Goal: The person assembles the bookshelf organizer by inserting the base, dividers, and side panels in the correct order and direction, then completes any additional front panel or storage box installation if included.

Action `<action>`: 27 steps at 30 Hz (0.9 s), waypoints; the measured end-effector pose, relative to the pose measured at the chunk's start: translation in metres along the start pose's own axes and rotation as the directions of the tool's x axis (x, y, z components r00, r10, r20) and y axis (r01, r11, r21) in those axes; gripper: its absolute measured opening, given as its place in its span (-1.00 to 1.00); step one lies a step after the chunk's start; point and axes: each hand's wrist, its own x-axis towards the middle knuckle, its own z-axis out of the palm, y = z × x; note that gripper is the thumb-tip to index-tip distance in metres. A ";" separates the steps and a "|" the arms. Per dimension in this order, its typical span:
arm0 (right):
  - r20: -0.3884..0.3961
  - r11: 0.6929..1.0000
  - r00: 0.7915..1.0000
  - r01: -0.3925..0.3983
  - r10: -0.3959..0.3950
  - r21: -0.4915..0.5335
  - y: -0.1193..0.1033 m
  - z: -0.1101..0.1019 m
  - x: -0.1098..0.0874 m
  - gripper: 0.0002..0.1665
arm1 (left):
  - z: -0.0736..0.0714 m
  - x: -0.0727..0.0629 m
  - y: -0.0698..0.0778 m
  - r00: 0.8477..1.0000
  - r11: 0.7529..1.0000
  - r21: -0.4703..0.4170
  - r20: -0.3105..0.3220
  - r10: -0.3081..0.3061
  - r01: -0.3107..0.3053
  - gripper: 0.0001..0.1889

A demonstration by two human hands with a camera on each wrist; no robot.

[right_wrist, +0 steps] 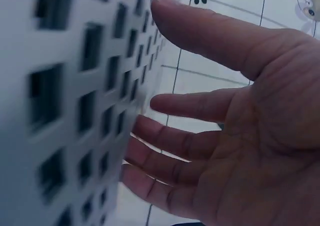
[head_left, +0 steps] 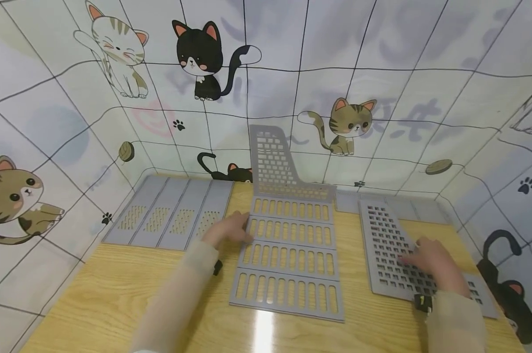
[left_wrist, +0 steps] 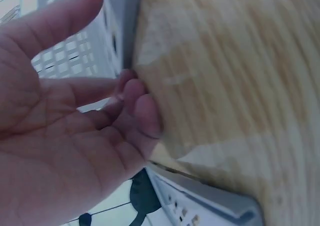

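Note:
A grey slotted panel [head_left: 288,245] with several rows of oblong holes lies in the middle of the table. My left hand [head_left: 230,228] is at its left edge, thumb apart; in the left wrist view the hand's fingers [left_wrist: 146,113] bend beside a grey edge. Behind the slotted panel, a grey L-shaped panel [head_left: 298,189] with brick-like holes stands upright. Over on the right lies a similar L-shaped panel [head_left: 368,255] with square holes. My right hand [head_left: 438,264] reaches over its inner edge, fingers spread, fingertips [right_wrist: 135,148] right at the panel.
Grey boards [head_left: 160,196] with small holes lie side by side at the back left. More plain grey pieces [head_left: 407,208] lie at the back right. A cat-patterned cloth wall [head_left: 274,93] encloses the wooden table [head_left: 129,289] at the back and sides.

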 end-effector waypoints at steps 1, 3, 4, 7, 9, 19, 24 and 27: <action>0.005 1.000 1.000 -0.013 0.013 0.002 0.002 0.001 -0.002 0.10 | 0.000 -0.001 0.001 1.000 1.000 -0.006 0.006 0.000 0.000 -0.03; 0.011 1.000 0.999 -0.030 0.030 0.006 0.006 0.004 -0.006 0.08 | 0.000 -0.003 0.003 1.000 1.000 -0.006 0.016 0.004 -0.004 -0.03; 0.014 0.999 0.999 -0.042 0.042 0.010 0.007 0.005 -0.008 0.07 | 0.000 -0.003 0.003 1.000 1.000 -0.002 0.021 0.009 -0.009 -0.04; 0.003 0.998 0.998 -0.066 0.066 0.016 0.010 0.006 -0.012 -0.01 | 0.000 -0.003 0.005 0.999 0.999 0.003 0.022 0.032 -0.032 -0.09; -0.007 0.996 0.997 -0.082 0.082 0.020 0.010 0.006 -0.013 -0.05 | 0.000 -0.004 0.006 0.999 0.999 -0.003 0.023 0.047 -0.046 -0.11; -0.109 0.991 0.993 -0.030 0.044 0.127 0.018 0.000 -0.015 -0.31 | -0.001 -0.009 -0.002 0.994 0.994 -0.036 0.017 0.104 -0.103 -0.27; -0.202 0.972 0.977 -0.013 0.062 0.234 0.012 -0.007 -0.016 -0.23 | -0.004 -0.008 -0.004 0.993 0.993 -0.031 0.008 0.116 -0.115 -0.44; -0.278 0.967 0.961 0.070 0.001 0.245 0.004 -0.009 -0.017 -0.32 | -0.005 -0.009 -0.004 0.995 0.994 -0.041 0.010 0.099 -0.099 -0.41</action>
